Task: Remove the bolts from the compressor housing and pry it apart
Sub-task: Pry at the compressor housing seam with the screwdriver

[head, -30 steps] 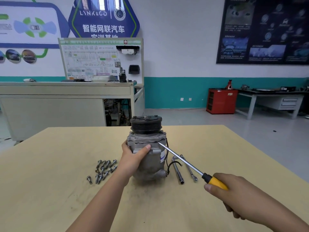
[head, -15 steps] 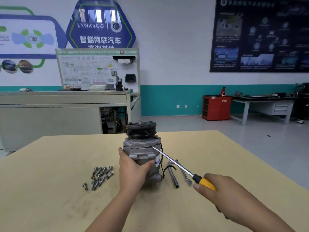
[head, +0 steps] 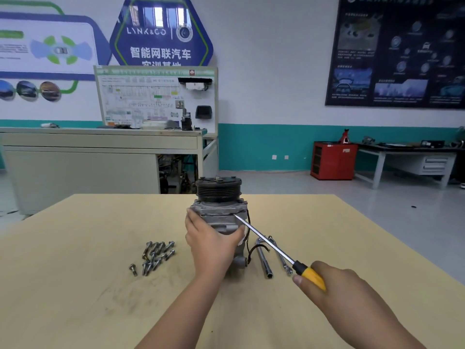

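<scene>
My left hand point(head: 211, 243) grips the compressor point(head: 219, 215), which stands upright on the table point(head: 75, 273). My palm covers the compressor's near side, my fingers curl round its left side, and my thumb lies across toward its right side. The compressor's long axis is vertical: the black grooved pulley point(head: 218, 188) is its top end and faces up, above my hand. Its lower end sits on the table, mostly hidden behind my hand and wrist.

My right hand point(head: 334, 288) is clenched round the yellow handle of the screwdriver point(head: 266, 241), to the right of the compressor and nearer to me. The shaft slants from the handle away from me and leftward, rising to the compressor. Its tip meets the grey housing on the near right face, just under the top flange and just above my left thumb. I cannot tell whether the tip has entered the seam.

The bolts point(head: 154, 255) lie flat and loose on the table to the left of the compressor, near it but apart from it. Most are bunched, with their long axes running away from me and leaning toward the compressor. 1 bolt lies a little apart on the side farthest from it.

Just right of the compressor, below the shaft, 2 slim metal wrenches point(head: 264, 260) lie on the table beside a looping black wire point(head: 254, 249).
</scene>
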A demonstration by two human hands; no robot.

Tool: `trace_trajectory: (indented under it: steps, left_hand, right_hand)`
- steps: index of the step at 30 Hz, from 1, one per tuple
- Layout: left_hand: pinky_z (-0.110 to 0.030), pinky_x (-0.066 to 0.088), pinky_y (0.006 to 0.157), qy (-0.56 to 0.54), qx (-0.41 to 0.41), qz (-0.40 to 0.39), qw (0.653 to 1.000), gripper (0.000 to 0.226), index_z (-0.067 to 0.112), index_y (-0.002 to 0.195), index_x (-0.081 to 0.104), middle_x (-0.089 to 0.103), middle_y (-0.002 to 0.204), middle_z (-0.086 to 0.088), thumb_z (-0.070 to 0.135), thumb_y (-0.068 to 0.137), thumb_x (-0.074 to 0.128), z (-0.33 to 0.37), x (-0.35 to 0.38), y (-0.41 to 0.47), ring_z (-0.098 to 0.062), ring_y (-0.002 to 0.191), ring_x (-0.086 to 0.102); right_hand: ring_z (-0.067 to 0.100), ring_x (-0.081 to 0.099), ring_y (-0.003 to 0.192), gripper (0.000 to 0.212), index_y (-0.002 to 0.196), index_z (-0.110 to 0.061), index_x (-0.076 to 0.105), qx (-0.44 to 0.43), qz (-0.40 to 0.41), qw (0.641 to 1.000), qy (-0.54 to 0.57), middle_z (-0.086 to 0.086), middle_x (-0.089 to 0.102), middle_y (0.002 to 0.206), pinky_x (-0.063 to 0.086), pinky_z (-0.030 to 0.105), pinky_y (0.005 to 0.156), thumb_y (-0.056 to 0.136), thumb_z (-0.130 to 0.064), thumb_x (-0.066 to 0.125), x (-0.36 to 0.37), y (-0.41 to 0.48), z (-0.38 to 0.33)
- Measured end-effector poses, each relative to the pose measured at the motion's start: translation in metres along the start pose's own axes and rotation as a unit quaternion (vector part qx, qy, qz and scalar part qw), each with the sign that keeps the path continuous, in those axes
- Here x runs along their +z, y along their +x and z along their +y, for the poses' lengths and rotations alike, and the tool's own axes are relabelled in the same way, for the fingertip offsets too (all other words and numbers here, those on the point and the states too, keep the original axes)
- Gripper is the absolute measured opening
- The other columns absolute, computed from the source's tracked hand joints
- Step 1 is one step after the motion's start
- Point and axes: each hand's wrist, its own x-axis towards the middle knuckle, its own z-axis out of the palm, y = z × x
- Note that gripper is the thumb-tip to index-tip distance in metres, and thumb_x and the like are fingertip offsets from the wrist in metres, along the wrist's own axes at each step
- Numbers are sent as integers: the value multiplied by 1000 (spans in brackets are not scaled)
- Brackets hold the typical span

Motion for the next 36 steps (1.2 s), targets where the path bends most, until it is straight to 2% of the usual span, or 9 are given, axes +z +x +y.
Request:
trace_trajectory:
  steps: [6, 11, 19, 24, 32, 36]
  left_hand:
    - [-39, 21, 114, 9, -4, -7, 1000, 128, 3, 151, 0, 13, 157, -14, 51, 65, 81, -1, -2, 0, -33, 142, 19]
    - [-39, 24, 113, 25, -12, -18, 999, 131, 3, 151, 0, 15, 157, -13, 55, 63, 82, 1, -7, 2, -33, 141, 22]
    - [-42, 28, 112, 35, -22, -32, 999, 136, 4, 152, -1, 14, 157, -12, 60, 59, 81, 4, -11, 3, -34, 140, 24]
    - [-42, 29, 111, 34, -33, -44, 998, 136, 4, 152, -2, 13, 158, -10, 59, 59, 82, 7, -12, 6, -34, 140, 24]
    - [-40, 30, 111, 32, -33, -47, 998, 136, 5, 152, 1, 15, 157, -10, 55, 58, 85, 5, -14, 5, -32, 140, 26]
    - [-40, 30, 111, 30, -33, -48, 998, 135, 5, 152, 2, 17, 156, -11, 52, 58, 86, 2, -13, 4, -32, 140, 27]
  right_hand:
    - [11, 49, 69, 36, 84, -31, 36, -10, 26, 999, -41, -8, 45, 73, 30, 18, 50, 91, -65, 28, 10, -3, 0]
    - [11, 48, 66, 37, 89, -32, 38, -22, 52, 996, -65, -9, 44, 72, 30, 18, 48, 91, -66, 25, 14, -3, 1]
    - [12, 50, 71, 39, 99, -33, 43, -24, 70, 996, -53, -10, 44, 73, 33, 18, 52, 90, -67, 26, 20, -2, 4]
    - [12, 50, 70, 37, 94, -33, 40, -26, 70, 996, -49, -10, 44, 72, 31, 17, 50, 90, -67, 26, 20, -1, 5]
    - [16, 51, 75, 38, 102, -34, 39, -8, 63, 997, -53, -10, 42, 71, 35, 22, 55, 90, -67, 25, 35, -1, 7]
    - [12, 50, 72, 33, 93, -36, 35, 12, 46, 999, -20, -10, 43, 72, 35, 17, 53, 89, -68, 30, 39, 1, 8]
